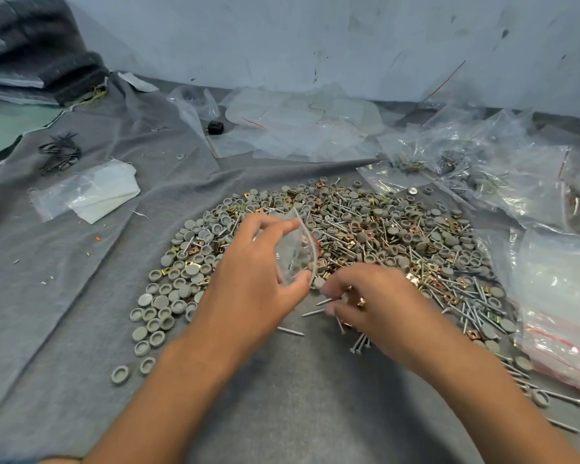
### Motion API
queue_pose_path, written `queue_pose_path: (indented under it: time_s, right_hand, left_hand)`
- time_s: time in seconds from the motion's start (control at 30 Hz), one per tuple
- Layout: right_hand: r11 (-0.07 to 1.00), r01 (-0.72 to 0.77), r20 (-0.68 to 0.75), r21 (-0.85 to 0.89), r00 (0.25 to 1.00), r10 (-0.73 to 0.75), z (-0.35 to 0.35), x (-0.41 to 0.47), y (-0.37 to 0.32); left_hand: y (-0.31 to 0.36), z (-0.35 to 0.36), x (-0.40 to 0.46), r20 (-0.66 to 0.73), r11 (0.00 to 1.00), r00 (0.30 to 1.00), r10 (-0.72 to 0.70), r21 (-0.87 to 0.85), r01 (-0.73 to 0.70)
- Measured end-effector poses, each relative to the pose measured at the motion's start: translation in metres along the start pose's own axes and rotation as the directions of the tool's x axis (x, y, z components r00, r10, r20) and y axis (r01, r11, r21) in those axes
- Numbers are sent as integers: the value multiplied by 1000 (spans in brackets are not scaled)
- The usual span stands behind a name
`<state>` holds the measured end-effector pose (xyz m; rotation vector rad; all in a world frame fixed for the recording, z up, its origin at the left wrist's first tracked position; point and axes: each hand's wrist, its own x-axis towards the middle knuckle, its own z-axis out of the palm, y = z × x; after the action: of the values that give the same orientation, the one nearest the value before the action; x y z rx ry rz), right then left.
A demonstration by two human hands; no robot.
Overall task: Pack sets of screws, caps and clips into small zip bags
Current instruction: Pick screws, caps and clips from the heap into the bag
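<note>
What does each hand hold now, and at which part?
The left hand pinches a small clear zip bag by its edges, index finger at the top, thumb at the bottom. The right hand grips screws in curled fingers; where exactly is hidden.

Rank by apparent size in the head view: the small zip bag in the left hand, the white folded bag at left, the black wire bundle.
1. white folded bag
2. small zip bag and black wire bundle: look similar; the bundle is farther, so unsure.
</note>
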<state>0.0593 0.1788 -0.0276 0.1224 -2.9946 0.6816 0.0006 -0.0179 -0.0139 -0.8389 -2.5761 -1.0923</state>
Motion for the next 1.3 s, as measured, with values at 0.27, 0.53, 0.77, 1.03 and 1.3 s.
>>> queue_pose_path:
  time_s: [0.27,0.53,0.77,1.03,1.3]
  right_hand:
    - [984,81,78,-162,995,-69,22,0,-4]
    - [975,-127,-20,-180,992,126,5,-13,-11]
    - [931,-102,27,-350,993,119,10,-17,-37]
    - [932,-171,31,-318,981,190,6,-20,-35]
    - [968,-244,32,64,970,242,2,-18,-28]
  left_hand:
    - [-3,0,0,-3,1000,1000,-12,2,12]
    - [-3,-3,0,-5,1000,1000,-10,2,10]
    - [-3,-3,-1,8,1000,1000,-18,3,18]
    - [-3,-2,-1,7,1000,1000,-12,12,12]
    - [-3,-2,-1,22,1000,1000,-15,10,15]
